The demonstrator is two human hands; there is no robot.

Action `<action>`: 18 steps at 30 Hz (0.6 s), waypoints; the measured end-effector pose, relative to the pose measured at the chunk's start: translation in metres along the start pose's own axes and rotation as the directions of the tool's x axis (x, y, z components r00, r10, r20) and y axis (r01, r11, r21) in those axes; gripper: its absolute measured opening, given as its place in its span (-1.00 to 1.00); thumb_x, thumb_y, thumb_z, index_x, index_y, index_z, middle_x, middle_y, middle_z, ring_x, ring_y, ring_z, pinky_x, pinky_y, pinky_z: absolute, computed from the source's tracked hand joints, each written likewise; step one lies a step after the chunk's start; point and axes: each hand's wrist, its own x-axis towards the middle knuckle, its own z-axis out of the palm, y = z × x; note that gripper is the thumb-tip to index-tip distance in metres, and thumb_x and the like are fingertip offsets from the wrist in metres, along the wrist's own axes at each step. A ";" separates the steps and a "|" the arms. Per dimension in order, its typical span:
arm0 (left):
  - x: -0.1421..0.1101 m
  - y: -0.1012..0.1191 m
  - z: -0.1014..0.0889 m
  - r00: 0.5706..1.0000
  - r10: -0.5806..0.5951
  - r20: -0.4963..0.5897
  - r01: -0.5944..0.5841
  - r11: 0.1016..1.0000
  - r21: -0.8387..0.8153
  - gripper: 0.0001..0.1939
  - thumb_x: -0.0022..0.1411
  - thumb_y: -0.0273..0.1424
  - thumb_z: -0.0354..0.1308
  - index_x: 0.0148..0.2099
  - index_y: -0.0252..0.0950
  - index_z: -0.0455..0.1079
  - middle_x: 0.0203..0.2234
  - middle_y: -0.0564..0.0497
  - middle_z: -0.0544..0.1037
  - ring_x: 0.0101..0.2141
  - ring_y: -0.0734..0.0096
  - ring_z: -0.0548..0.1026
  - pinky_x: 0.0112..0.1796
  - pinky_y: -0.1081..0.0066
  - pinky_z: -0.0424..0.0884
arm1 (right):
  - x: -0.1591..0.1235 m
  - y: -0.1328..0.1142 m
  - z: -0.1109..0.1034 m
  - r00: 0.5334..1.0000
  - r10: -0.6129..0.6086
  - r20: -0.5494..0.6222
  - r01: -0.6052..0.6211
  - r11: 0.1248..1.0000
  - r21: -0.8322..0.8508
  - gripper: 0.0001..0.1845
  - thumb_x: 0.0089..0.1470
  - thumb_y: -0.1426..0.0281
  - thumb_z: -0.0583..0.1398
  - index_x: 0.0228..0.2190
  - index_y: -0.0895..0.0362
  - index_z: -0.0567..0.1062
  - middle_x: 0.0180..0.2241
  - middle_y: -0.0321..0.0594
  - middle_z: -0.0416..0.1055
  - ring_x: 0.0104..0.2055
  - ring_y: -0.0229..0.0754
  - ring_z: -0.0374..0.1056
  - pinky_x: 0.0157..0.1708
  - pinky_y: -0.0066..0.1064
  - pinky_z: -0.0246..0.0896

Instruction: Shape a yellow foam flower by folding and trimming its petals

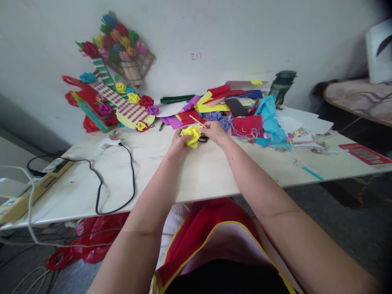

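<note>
A yellow paper flower (191, 136) with folded petals is held above the white table. My left hand (178, 141) is closed around its left side, with the thumb on the petals. On the flower's right, my right hand (214, 131) pinches a thin pale stick (196, 120), which slants up to the left. Whether the right fingertips also touch the petals I cannot tell. Black scissor handles (203, 139) show just behind the flower, partly hidden by it.
Coloured paper (211, 104), a phone (236, 107) and tangled purple yarn (219, 119) lie behind my hands. A paper-flower guitar (134, 114) leans at the left. Nearer are a glue gun (110, 140), its black cord and a power strip (45, 181). A dark bottle (283, 85) stands back right.
</note>
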 end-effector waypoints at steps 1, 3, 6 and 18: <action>0.000 0.000 0.000 1.000 -0.007 0.001 0.007 1.000 0.006 -0.45 -0.24 -0.54 0.29 -0.11 -0.21 0.31 -0.37 0.04 0.54 -0.40 0.35 0.53 -0.37 0.37 0.49 | 0.001 0.001 0.001 1.000 -0.003 -0.017 0.003 1.000 -0.015 -0.86 -0.09 0.38 0.20 -0.53 0.20 0.52 -0.55 -0.29 0.43 -0.43 -0.25 0.32 -0.35 -0.44 0.20; -0.002 0.001 0.001 1.000 -0.021 0.016 0.021 0.999 0.031 -0.43 -0.25 -0.55 0.29 -0.09 -0.21 0.33 -0.37 0.04 0.54 -0.41 0.35 0.53 -0.38 0.37 0.48 | 0.004 0.005 0.003 0.999 -0.008 -0.047 0.006 1.000 -0.030 -0.87 -0.09 0.38 0.20 -0.53 0.20 0.51 -0.53 -0.28 0.43 -0.41 -0.24 0.32 -0.35 -0.44 0.21; -0.003 0.003 0.003 0.996 -0.052 0.071 0.048 0.997 0.060 -0.43 -0.24 -0.52 0.33 -0.08 -0.24 0.36 -0.37 0.03 0.56 -0.39 0.32 0.54 -0.36 0.36 0.48 | 0.007 0.008 0.003 0.998 -0.015 -0.059 0.013 0.999 -0.034 -0.86 -0.09 0.36 0.20 -0.52 0.19 0.50 -0.53 -0.28 0.43 -0.42 -0.24 0.30 -0.37 -0.44 0.20; 0.008 -0.001 -0.005 0.968 -0.251 0.023 0.250 0.967 0.043 -0.70 -0.01 -0.15 0.27 -0.40 -0.31 0.42 -0.57 -0.08 0.54 -0.37 0.15 0.58 -0.33 0.29 0.49 | 0.004 0.010 0.006 0.987 -0.145 0.074 0.145 0.989 0.002 -0.75 -0.14 0.28 0.24 -0.66 0.17 0.38 -0.63 -0.38 0.23 -0.47 -0.32 0.14 -0.43 -0.46 0.02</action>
